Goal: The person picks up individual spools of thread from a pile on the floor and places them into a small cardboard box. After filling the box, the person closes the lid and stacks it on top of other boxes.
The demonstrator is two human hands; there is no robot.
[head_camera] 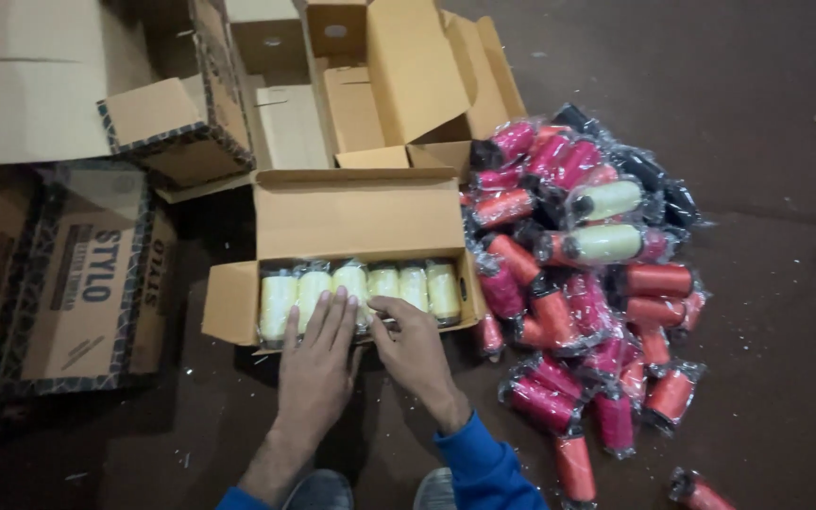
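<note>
Hands flat, we are pressing the wrapped cream thread spools evenly into the small carton, left hand and right hand open, gripping nothing.

A packing floor: stacked cartons, wrapped thread spools heaped on bare concrete.

Open carton at centre on the floor, lid flap standing behind; inside it, a row of wrapped spools lying side by side. Left hand flat on the row's left half; right hand just beside it, fingertips on the spools at the carton's front edge. Heap of wrapped spools on the floor to the right, touching the carton. Empty opened cartons behind. Flattened cartons to the left.
</note>
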